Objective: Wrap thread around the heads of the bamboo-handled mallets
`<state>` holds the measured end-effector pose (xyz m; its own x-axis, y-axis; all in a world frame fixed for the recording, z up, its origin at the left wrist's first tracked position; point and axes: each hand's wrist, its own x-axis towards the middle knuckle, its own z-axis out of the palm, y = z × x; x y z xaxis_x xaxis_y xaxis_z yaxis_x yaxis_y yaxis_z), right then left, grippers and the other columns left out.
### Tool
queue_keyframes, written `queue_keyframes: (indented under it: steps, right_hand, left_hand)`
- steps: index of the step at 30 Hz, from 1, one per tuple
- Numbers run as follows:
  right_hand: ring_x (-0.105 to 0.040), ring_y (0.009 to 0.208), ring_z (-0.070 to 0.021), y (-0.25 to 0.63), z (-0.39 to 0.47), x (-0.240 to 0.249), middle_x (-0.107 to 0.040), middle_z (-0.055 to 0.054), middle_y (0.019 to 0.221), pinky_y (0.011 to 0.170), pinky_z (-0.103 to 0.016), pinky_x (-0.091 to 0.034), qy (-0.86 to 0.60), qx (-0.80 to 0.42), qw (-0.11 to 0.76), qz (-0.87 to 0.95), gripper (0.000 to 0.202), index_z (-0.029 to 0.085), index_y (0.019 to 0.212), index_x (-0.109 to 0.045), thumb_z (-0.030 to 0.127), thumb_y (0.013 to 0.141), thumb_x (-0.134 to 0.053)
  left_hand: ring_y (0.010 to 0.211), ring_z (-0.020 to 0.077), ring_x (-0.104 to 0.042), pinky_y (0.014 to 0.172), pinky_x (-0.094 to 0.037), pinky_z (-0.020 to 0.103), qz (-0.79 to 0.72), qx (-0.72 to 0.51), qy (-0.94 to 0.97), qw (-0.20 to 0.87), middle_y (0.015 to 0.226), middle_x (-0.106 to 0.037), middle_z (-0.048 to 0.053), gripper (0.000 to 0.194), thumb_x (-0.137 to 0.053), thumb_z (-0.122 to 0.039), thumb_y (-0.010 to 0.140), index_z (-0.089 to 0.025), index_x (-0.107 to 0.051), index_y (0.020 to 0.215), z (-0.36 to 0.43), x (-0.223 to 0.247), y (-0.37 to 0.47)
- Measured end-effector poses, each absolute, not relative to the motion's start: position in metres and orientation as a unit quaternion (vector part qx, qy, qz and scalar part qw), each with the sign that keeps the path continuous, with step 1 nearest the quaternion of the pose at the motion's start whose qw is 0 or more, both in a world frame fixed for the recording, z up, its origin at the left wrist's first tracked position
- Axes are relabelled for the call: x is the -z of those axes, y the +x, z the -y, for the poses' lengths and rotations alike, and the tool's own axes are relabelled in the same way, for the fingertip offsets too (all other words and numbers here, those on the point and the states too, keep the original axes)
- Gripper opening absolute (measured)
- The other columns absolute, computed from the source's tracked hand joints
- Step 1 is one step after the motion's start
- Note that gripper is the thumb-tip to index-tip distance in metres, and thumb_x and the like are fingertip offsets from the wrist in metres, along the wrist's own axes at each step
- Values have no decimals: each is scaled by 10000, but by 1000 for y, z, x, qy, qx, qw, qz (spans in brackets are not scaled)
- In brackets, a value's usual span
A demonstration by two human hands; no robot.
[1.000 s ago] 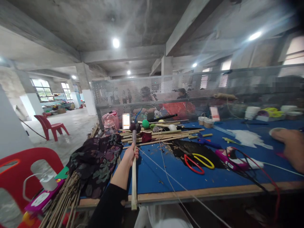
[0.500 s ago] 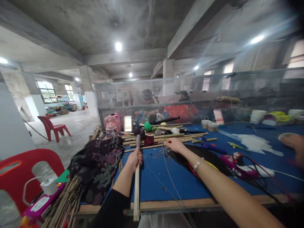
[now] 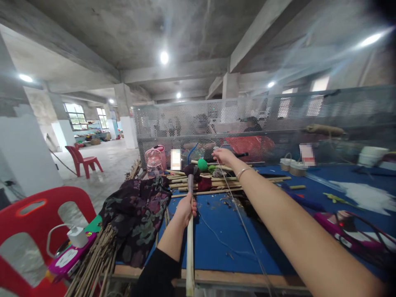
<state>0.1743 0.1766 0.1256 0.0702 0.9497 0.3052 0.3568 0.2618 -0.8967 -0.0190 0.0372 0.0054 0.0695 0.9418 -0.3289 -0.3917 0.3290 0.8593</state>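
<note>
My left hand (image 3: pixel 185 208) is wrapped around a pale wooden stick (image 3: pixel 190 253), held over the near edge of the table. The stick's upper end has a grey covering (image 3: pixel 190 184), close to a dark ball of yarn (image 3: pixel 192 170). Farther forward and higher, my right hand (image 3: pixel 225 156) pinches a thin grey cord (image 3: pixel 238 204). That cord runs taut from the fingers down toward the table's near edge. Under it, a finer loose thread (image 3: pixel 213 233) lies on the blue tabletop (image 3: pixel 222 255).
Bamboo sticks (image 3: pixel 182 185) and yarn balls, one green (image 3: pixel 202 165), lie before a perforated metal screen (image 3: pixel 173 119). Patterned dark cloth (image 3: pixel 139 218) and a bundle of thin twigs (image 3: pixel 95 260) sit left, beside a red chair (image 3: pixel 80 198). A purple device (image 3: pixel 334 231) with cables lies right.
My right hand has risen and moved forward, pulling the cord up from the table. My left hand still grips the stick. The view has shifted left.
</note>
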Motion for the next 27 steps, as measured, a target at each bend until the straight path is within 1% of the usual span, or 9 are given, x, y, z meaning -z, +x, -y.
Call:
queue_keyframes:
  steps: [5, 12, 15, 19, 21, 23, 24, 26, 27]
  right_hand:
    - [-433, 520, -65, 167, -162, -193, -510, 12, 618, 486, -188, -355, -477, -288, 551, 621, 138, 141, 701, -514, 246, 777, -560]
    - [-443, 587, -79, 163, -96, -264, -504, -5, 677, 513, -196, -363, -348, -158, 649, 658, 146, 145, 722, -517, 265, 805, -529]
    - [-442, 595, -92, 172, -58, -261, -507, -12, 673, 548, -228, -374, -332, -57, 666, 666, 143, 153, 734, -524, 258, 826, -488]
    - [-486, 705, -133, 197, -31, -212, -536, -26, 698, 670, -272, -387, -423, 35, 563, 709, 152, 155, 697, -527, 284, 750, -589]
    - [-508, 764, -160, 203, -29, -174, -555, -41, 747, 688, -279, -398, -485, -44, 507, 711, 201, 157, 699, -529, 283, 653, -678]
    - [-526, 762, -162, 196, -28, -135, -566, -49, 786, 666, -269, -418, -509, -208, 467, 693, 264, 160, 765, -532, 293, 616, -705]
    - [-536, 748, -159, 187, -27, -116, -570, -49, 786, 652, -270, -429, -505, -308, 456, 665, 265, 163, 806, -528, 309, 647, -681]
    - [-557, 704, -158, 160, -23, -81, -580, -54, 761, 600, -274, -451, -493, -384, 435, 648, 245, 165, 839, -516, 396, 765, -545]
    - [-558, 697, -164, 145, -20, -66, -577, -54, 745, 584, -276, -453, -493, -445, 443, 602, 252, 170, 821, -506, 412, 765, -544]
  left_hand:
    - [338, 21, -281, 332, -204, 139, -465, -496, 296, 671, 495, -382, -58, 371, -461, -502, 798, -154, -420, 676, -36, -6, -19]
    - [344, 19, -283, 341, -209, 139, -475, -483, 311, 666, 496, -387, -55, 360, -444, -472, 821, -149, -419, 665, -34, -7, -19]
    - [341, 16, -286, 340, -214, 136, -477, -482, 317, 663, 496, -387, -54, 366, -435, -472, 826, -149, -414, 657, -33, -7, -19]
    - [335, 18, -302, 328, -214, 127, -480, -478, 332, 656, 487, -385, -50, 351, -405, -436, 851, -149, -412, 649, -33, -5, -20]
    - [331, 18, -303, 323, -217, 123, -477, -474, 333, 661, 484, -385, -50, 339, -403, -420, 856, -150, -414, 652, -33, -5, -20]
    - [324, 14, -295, 320, -216, 120, -472, -469, 337, 666, 478, -386, -53, 335, -409, -413, 856, -150, -411, 650, -33, -6, -18]
    - [320, 12, -290, 319, -214, 120, -469, -466, 341, 668, 473, -387, -54, 337, -409, -413, 856, -150, -410, 646, -33, -7, -16]
    - [312, 11, -286, 317, -211, 122, -464, -453, 359, 671, 461, -392, -53, 346, -421, -418, 850, -148, -414, 633, -33, -11, -11]
    - [308, 13, -290, 317, -211, 125, -461, -446, 371, 671, 454, -397, -52, 344, -441, -422, 838, -147, -425, 633, -32, -13, -7]
